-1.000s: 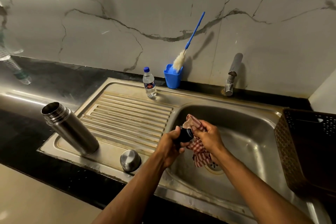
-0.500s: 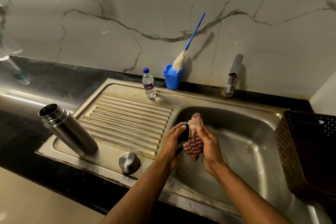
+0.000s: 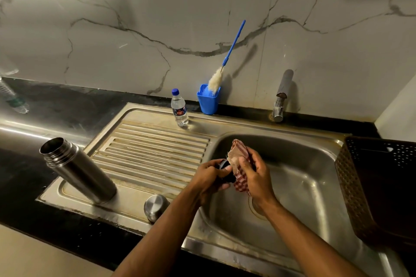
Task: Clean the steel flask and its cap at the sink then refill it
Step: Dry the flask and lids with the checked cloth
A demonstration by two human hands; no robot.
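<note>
Over the steel sink basin [image 3: 304, 186], the left hand [image 3: 208, 179] grips what looks like a small black inner cap [image 3: 225, 167]; the right hand [image 3: 254, 177] clutches a red-checked cloth [image 3: 239, 153] against it.

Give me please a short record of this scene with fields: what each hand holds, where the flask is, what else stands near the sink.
left hand: left hand grips the black stopper over the basin
right hand: right hand presses the checked cloth against the stopper
flask: steel flask stands open on the drainboard
steel cap: steel cap on the drainboard's front edge
behind sink: water bottle, blue cup with bottle brush, tap
right side: dark basket
</note>
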